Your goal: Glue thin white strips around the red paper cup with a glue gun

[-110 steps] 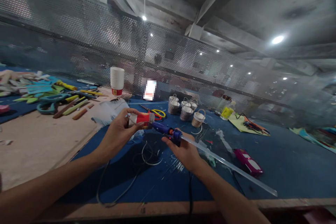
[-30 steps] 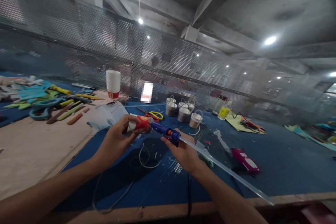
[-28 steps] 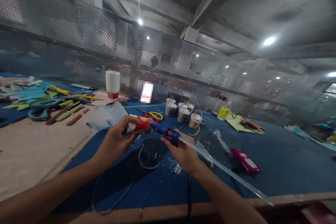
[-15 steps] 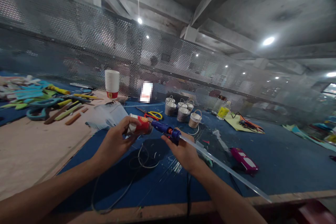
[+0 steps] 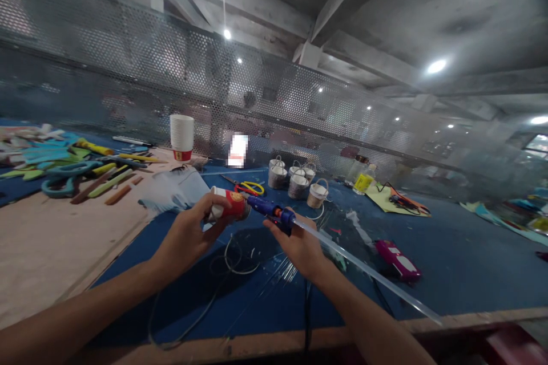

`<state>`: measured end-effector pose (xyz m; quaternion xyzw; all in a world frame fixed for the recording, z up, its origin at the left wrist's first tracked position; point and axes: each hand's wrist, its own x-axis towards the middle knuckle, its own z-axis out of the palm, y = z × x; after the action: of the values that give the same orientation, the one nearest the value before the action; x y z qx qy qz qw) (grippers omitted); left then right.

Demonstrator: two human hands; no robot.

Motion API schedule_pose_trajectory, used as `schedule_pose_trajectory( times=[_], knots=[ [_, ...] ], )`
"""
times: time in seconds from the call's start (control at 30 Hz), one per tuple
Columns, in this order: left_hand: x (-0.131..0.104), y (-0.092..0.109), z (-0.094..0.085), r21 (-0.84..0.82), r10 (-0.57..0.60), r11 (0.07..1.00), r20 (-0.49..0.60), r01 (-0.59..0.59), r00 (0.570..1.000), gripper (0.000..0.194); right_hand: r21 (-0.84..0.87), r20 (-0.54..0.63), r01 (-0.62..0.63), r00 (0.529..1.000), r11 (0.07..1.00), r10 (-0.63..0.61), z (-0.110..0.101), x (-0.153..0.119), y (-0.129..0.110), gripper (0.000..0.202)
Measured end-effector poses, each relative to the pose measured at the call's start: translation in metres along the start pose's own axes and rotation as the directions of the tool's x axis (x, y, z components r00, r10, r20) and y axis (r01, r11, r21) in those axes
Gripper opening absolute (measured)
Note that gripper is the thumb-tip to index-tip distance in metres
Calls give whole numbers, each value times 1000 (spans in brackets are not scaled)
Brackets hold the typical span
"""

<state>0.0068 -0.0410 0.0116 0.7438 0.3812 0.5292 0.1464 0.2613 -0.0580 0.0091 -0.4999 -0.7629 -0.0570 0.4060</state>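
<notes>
Clamps a red-and-white paper cup (image 5: 232, 204) in the grip of the left hand (image 5: 186, 236) and a blue glue gun (image 5: 264, 206) in that of the right hand (image 5: 305, 246), nozzle-first at the paper cup's end. On the bench (image 5: 252, 316), shows scissors (image 5: 253, 187) just behind the paper cup, small handled buckets (image 5: 297, 183) behind to its right, and stacked cups (image 5: 182, 136) behind to its left.

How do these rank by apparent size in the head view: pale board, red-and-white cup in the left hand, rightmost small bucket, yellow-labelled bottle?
1. Pale board
2. Red-and-white cup
Unranked below these: rightmost small bucket and yellow-labelled bottle, which look alike.
</notes>
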Motion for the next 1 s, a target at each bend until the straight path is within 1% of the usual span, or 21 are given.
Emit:
schedule_pose_trajectory(
  times=[0.07, 0.13, 0.2, 0.23, 0.27, 0.33, 0.37, 0.43, 0.47, 0.53, 0.6, 0.63, 0.67, 0.77, 0.87, 0.93, 1.0],
  knots=[
    [-1, -1, 1, 7, -9, 1000, 0, 9, 1000, 15, 32, 2, -32, 999, 999, 32, 2, 1, 1, 36],
    [-2, -2, 2, 4, -22, 1000, -8, 22, 1000, 16, 100, 14, -95, 996, 991, 94, 2, 2, 1, 36],
    [-2, -2, 2, 2, -27, 1000, -18, 27, 999, 16, 221, 73, -197, 980, 955, 185, 1, 6, -1, 38],
    [-1, -1, 1, 1, -26, 1000, -21, 26, 999, 16, 304, 131, -266, 963, 915, 237, 0, 8, -2, 40],
    [-1, 0, 1, -6, -25, 1000, -22, 25, 999, 15, 398, 193, -337, 940, 853, 281, -1, 10, -3, 42],
    [2, 3, -1, -44, -34, 998, -10, 34, 999, 14, 582, 296, -443, 897, 682, 329, -3, 15, -3, 44],
    [3, 5, -2, -73, -46, 996, -8, 45, 999, 13, 660, 322, -465, 884, 590, 338, -5, 17, -3, 44],
    [6, 8, -3, -126, -94, 988, -8, 92, 996, 15, 769, 347, -468, 877, 434, 331, -7, 22, 1, 43],
    [8, 10, -3, -149, -126, 981, -8, 123, 992, 16, 798, 369, -474, 872, 371, 320, -7, 24, 3, 44],
    [11, 13, -5, -189, -203, 962, 1, 199, 979, 20, 815, 431, -515, 846, 266, 314, -9, 28, 9, 45],
    [13, 14, -6, -233, -269, 935, 22, 267, 963, 24, 801, 472, -560, 808, 212, 351, -9, 30, 16, 45],
    [14, 15, -7, -257, -297, 920, 37, 296, 954, 25, 788, 477, -578, 791, 213, 382, -10, 30, 20, 46],
    [15, 15, -8, -280, -319, 905, 55, 322, 946, 26, 768, 475, -595, 777, 236, 414, -9, 30, 24, 48],
    [16, 11, -9, -335, -365, 862, 109, 380, 925, 31, 648, 487, -668, 733, 366, 475, -8, 25, 41, 53],
    [16, 5, -9, -352, -384, 844, 130, 404, 914, 36, 491, 521, -729, 684, 477, 510, -6, 18, 59, 56],
    [15, 3, -8, -358, -385, 842, 128, 405, 914, 38, 370, 514, -734, 672, 570, 532, -6, 15, 67, 57],
    [15, 1, -7, -380, -380, 833, 137, 403, 915, 40, 220, 479, -693, 690, 686, 543, -6, 14, 72, 60]
  ],
)
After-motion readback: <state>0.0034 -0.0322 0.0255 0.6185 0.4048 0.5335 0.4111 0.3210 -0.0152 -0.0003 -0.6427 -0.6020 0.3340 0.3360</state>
